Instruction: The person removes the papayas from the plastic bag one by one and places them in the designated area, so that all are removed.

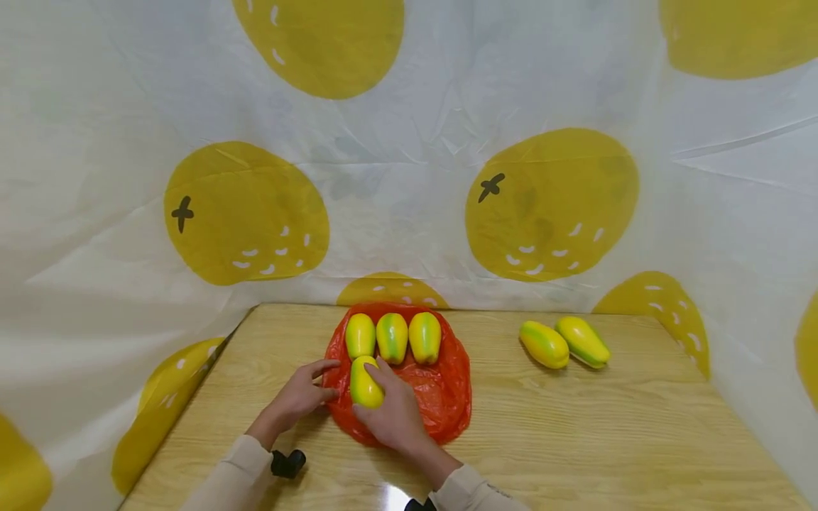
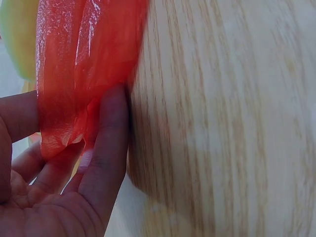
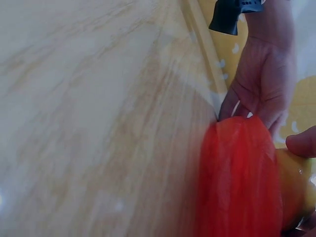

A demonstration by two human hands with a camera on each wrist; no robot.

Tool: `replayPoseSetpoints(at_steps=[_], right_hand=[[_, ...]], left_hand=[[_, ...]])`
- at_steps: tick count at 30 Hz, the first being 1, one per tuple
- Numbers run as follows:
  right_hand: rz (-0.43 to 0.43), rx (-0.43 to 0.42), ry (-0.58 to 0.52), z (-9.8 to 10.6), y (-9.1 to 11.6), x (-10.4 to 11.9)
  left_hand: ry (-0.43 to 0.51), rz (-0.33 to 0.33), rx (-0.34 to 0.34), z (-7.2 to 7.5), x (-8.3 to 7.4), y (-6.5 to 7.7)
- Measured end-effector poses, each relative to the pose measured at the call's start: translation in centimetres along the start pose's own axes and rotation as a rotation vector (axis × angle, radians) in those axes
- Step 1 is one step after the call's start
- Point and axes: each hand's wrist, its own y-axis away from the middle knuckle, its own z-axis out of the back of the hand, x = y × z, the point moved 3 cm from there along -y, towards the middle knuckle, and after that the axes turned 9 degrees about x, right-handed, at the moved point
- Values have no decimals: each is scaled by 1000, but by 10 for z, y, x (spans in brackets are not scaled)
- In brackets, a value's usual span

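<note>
A red plastic bag (image 1: 441, 404) lies spread on the table with its rim rolled up around several yellow-green papayas. Three of them, such as the middle papaya (image 1: 392, 338), stand side by side in its far half. My right hand (image 1: 397, 415) grips another papaya (image 1: 363, 387) at the near left inside the bag, thumb and fingers on either side. At the bag's left rim, my left hand (image 1: 300, 396) holds the edge; in the left wrist view its fingers (image 2: 111, 133) lie on both sides of the red plastic (image 2: 91, 54). The right wrist view shows only the right thumb and part of the fingers.
Two more papayas (image 1: 578, 342) lie together on the wooden table (image 1: 543, 440) at the back right. A white cloth (image 1: 396, 213) printed with yellow fruit hangs behind the table and along its sides. Black wrist mounts (image 1: 289, 463) sit by the sleeves.
</note>
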Motion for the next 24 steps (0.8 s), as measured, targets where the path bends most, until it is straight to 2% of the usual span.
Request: replayPoseSetpoints(at_steps=[15,24], right_hand=[[12,-29,-73,27,12,-3],[32,-63,-47,44,19,-5]], left_hand=[[36,10,16,1,-2,1],[41,10,22,-2,-5,2]])
